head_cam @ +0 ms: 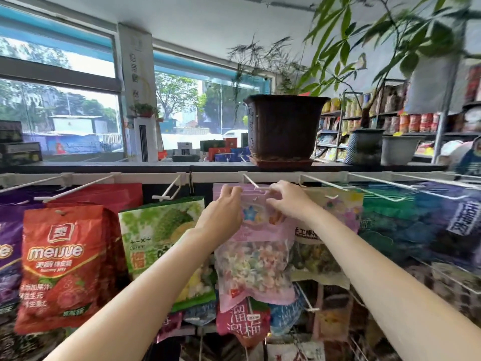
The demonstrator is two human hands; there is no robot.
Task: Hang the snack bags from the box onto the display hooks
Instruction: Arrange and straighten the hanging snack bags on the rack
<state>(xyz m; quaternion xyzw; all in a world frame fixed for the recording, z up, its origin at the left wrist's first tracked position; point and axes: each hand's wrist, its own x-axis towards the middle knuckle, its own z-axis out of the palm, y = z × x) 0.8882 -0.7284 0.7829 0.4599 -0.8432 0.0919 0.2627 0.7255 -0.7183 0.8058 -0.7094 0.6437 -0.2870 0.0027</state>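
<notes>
Threading pink snack bag (253,246) onto hook (256,185): both my hands' fingers pinch its top; next, push hole fwd.

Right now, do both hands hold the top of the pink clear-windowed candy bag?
Yes: the left hand and right hand pinch the pink clear-windowed candy bag at its top edge.

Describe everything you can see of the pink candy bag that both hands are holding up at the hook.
The pink candy bag is a soft plastic pouch with a pink top band carrying a star-like print, a clear window showing small pastel candies, and a pink bottom edge. It hangs upright, its top edge raised to the white hook under the shelf. The left hand pinches its upper left corner, the right hand its upper right. Whether the hook has passed through its hole cannot be told. It overlaps other bags behind.
</notes>
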